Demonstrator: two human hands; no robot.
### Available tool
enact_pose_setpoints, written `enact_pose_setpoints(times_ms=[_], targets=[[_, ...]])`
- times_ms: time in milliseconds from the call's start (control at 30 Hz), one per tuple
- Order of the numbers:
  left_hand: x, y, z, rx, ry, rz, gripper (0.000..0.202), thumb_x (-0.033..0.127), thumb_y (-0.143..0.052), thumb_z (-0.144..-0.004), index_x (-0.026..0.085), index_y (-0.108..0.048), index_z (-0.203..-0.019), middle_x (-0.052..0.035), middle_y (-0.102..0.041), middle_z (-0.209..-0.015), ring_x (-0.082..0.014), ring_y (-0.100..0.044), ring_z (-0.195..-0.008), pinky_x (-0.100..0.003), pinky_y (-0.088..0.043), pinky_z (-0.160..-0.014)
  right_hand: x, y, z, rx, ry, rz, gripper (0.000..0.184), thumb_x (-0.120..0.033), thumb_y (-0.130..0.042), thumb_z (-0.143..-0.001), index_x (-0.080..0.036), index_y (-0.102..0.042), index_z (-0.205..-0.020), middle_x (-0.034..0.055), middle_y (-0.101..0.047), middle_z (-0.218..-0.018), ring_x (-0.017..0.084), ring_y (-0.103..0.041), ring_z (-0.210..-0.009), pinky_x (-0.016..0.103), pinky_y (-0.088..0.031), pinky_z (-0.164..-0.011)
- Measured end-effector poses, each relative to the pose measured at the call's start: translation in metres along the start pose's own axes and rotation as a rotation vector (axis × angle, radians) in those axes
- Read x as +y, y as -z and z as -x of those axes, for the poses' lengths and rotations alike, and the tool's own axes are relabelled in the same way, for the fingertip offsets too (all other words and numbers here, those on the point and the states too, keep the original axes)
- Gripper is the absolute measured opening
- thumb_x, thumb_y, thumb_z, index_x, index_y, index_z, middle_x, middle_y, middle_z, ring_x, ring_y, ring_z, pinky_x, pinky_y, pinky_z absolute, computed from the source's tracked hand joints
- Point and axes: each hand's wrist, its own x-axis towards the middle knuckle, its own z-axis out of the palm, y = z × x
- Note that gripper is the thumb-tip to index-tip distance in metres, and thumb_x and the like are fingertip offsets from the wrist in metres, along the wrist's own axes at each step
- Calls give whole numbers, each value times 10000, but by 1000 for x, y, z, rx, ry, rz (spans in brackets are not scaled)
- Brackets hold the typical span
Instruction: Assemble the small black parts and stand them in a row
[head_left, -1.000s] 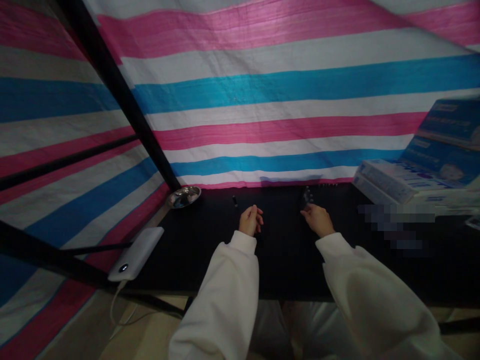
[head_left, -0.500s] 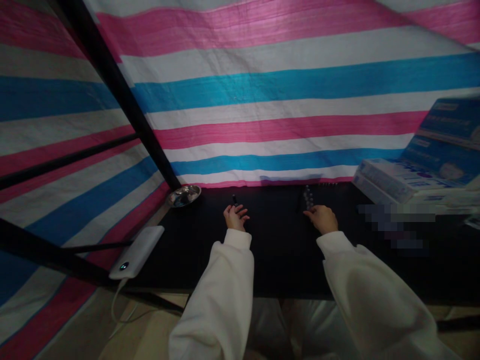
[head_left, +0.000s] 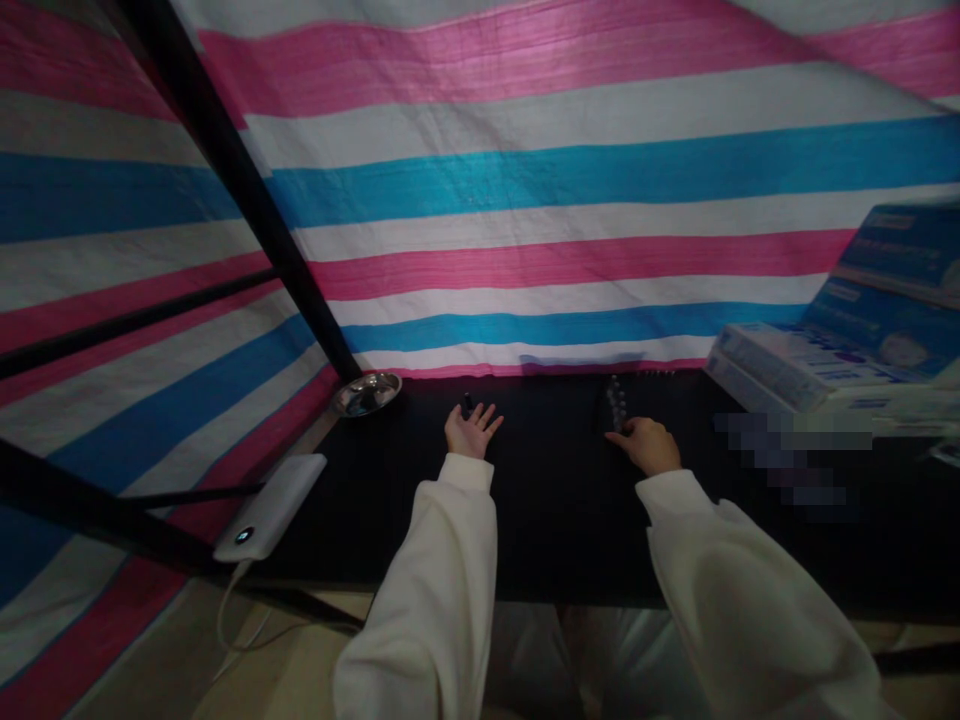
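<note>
Dim black table (head_left: 555, 520): left hand (head_left: 471, 432) spread open, right hand (head_left: 651, 446) curled, grip unclear.

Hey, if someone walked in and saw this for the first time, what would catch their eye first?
The pink, blue and white striped tarp fills the background behind the black table. Over it, the left hand is open, palm up, by a small dark object, while the right hand rests beside a row of small shiny pieces.
</note>
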Motion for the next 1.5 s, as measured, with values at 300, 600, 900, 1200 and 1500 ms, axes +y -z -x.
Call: enact_pose_setpoints(times_ms=[300, 600, 900, 1200, 1500], targets=[[3, 3, -2, -29, 20, -10, 162, 311, -423, -743, 206, -447, -865, -65, -473, -1009, -240, -516, -993, -536, -391, -806, 10, 17, 5, -157, -14, 68, 432, -542, -522, -655, -142, -610, -790, 147, -620, -842, 257, -597, -796, 312, -426, -615], [-3, -2, 6, 201, -237, -216, 197, 139, -604, -654, 149, -466, -795, -87, -603, -890, -175, -614, -770, -257, -485, -580, -7, 44, 20, -72, 76, 10, 377, -492, -435, -737, -175, -630, -679, 103, -629, -706, 217, -598, -702, 281, -389, -585], [-1, -14, 29, 59, -254, -400, 272, 283, -683, -584, 116, -543, -747, -6, -598, -627, -33, -467, -374, -143, -307, -325, -92, 33, 48, 139, 510, -587, 305, -434, -419, -776, -185, -581, -842, 40, -604, -681, 143, -553, -617, 250, -394, -571], [-12, -21, 47, -409, -123, -805, 365, 283, -676, -589, 117, -599, -905, 19, -538, -465, -74, -463, -336, -166, -302, -283, -111, -20, 47, -102, 499, -1014, 384, -532, -393, -758, -171, -524, -752, -14, -532, -606, 77, -459, -434, 207, -367, -426], [-15, -20, 46, -431, -185, -930, 314, 282, -687, -570, 125, -603, -830, 17, -550, -478, -79, -485, -340, -156, -308, -282, -107, -26, 42, -179, 414, -1200, 381, -541, -431, -730, -169, -482, -669, -49, -426, -495, 53, -364, -350, 186, -277, -335]])
